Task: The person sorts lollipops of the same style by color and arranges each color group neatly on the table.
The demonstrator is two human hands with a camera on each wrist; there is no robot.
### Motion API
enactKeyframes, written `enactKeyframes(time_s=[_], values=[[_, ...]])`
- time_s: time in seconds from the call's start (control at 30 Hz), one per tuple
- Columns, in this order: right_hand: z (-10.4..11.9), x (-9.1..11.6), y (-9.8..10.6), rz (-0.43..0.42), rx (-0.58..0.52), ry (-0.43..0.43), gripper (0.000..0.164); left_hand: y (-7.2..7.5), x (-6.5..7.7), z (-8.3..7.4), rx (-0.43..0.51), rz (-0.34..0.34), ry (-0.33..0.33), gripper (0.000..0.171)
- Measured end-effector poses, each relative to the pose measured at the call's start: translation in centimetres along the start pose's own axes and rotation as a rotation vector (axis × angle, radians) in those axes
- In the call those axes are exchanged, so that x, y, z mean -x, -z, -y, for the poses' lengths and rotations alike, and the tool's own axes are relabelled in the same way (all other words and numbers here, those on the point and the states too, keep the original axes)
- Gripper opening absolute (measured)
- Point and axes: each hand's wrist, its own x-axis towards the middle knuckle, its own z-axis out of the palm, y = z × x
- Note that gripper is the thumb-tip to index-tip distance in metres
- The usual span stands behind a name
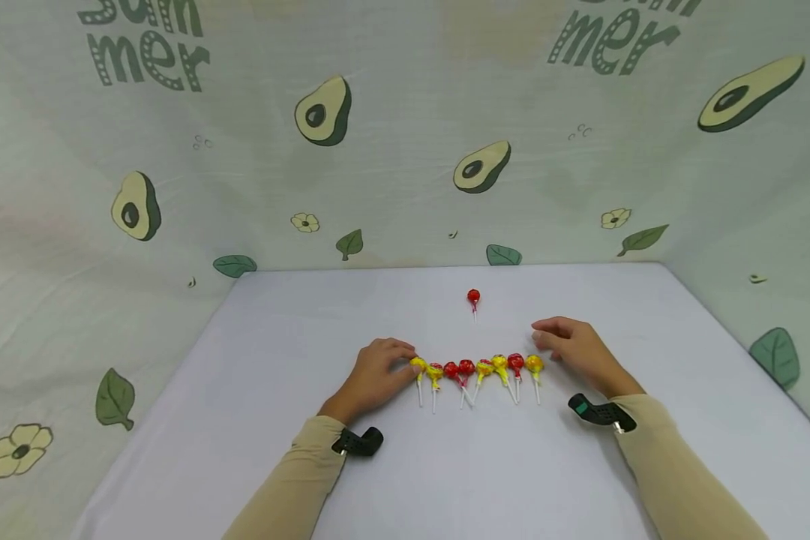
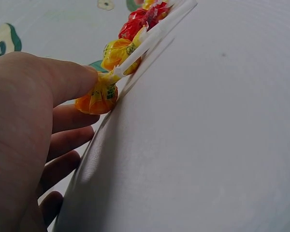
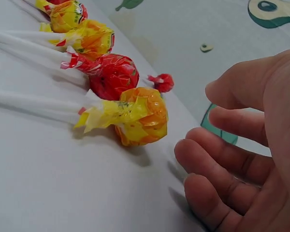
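Note:
A row of several wrapped lollipops, red and yellow, lies on the white table with sticks toward me. At its left end my left hand [image 1: 378, 373] pinches a yellow lollipop [image 2: 97, 99] between thumb and index finger, its other fingers spread behind. Beside it in the left wrist view lies another yellow lollipop [image 2: 118, 53]. My right hand [image 1: 580, 352] hovers just past the right end, fingers loosely bent and holding nothing. Nearest to it is a yellow-orange lollipop [image 3: 142, 116], with a red lollipop [image 3: 115, 76] alongside.
A single red lollipop [image 1: 473, 295] lies apart, farther back on the white tabletop [image 1: 486, 472]. Behind the table hangs a pale cloth [image 1: 405, 187] printed with avocados and leaves. A black wrist strap [image 1: 358, 442] sits on the left sleeve, another strap [image 1: 601, 412] on the right.

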Motion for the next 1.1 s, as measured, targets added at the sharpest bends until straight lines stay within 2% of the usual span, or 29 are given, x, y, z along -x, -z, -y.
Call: enactKeyframes(time_s=[0.27, 0.47, 0.9, 1.1], values=[[-0.6, 1.8, -0.1, -0.029, 0.052, 0.010, 0.042, 0.1, 0.0, 0.1, 0.002, -0.022, -0.022, 0.027], [-1.1, 2.8, -0.7, -0.031, 0.097, 0.079, 0.045, 0.0, 0.0, 0.4, -0.001, -0.008, -0.008, 0.029], [-1.0, 2.7, -1.3, -0.021, 0.141, 0.123, 0.039, 0.2, 0.2, 0.3, 0.025, -0.023, -0.017, 0.028], [-1.3, 2.8, -1.2, -0.018, 0.172, 0.128, 0.039, 0.1, 0.1, 0.2, 0.020, -0.005, -0.012, 0.029]])
